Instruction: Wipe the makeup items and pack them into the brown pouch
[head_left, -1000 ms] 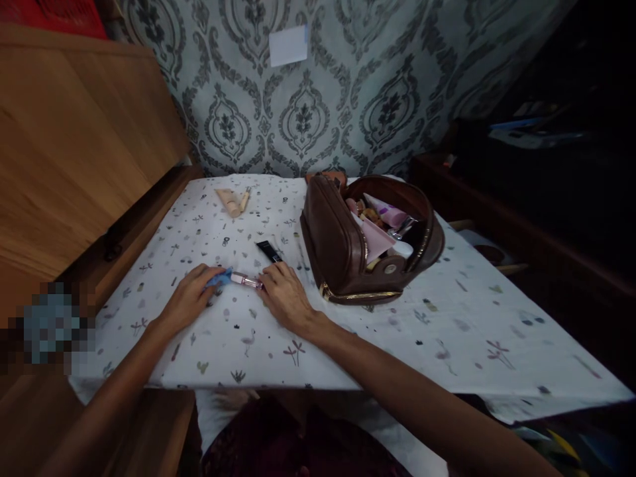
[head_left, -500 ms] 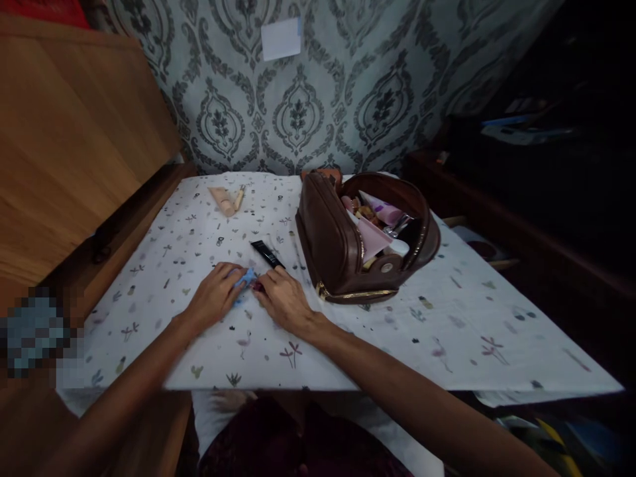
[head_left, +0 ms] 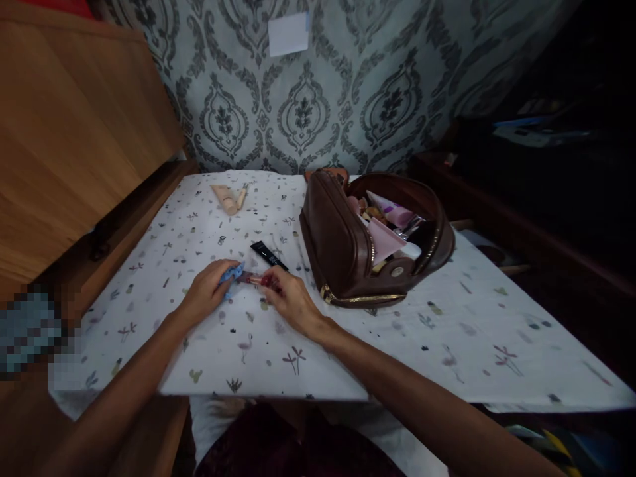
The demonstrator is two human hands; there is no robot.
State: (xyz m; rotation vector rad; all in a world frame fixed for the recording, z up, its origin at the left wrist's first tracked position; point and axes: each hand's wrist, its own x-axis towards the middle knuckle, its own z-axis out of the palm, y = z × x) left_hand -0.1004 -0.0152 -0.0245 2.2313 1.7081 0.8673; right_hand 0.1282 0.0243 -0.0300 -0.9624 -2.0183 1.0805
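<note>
Two hands: one pinkish tube, one blue cloth, seemingly.

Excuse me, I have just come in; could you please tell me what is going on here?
A person at a table holds a blue cloth in the left hand and a small pinkish container in the right hand, its far end at the cloth. A black tube lies just beyond the right hand. An open brown bag full of cosmetics stands to the right, and a beige tube lies farther back.
</note>
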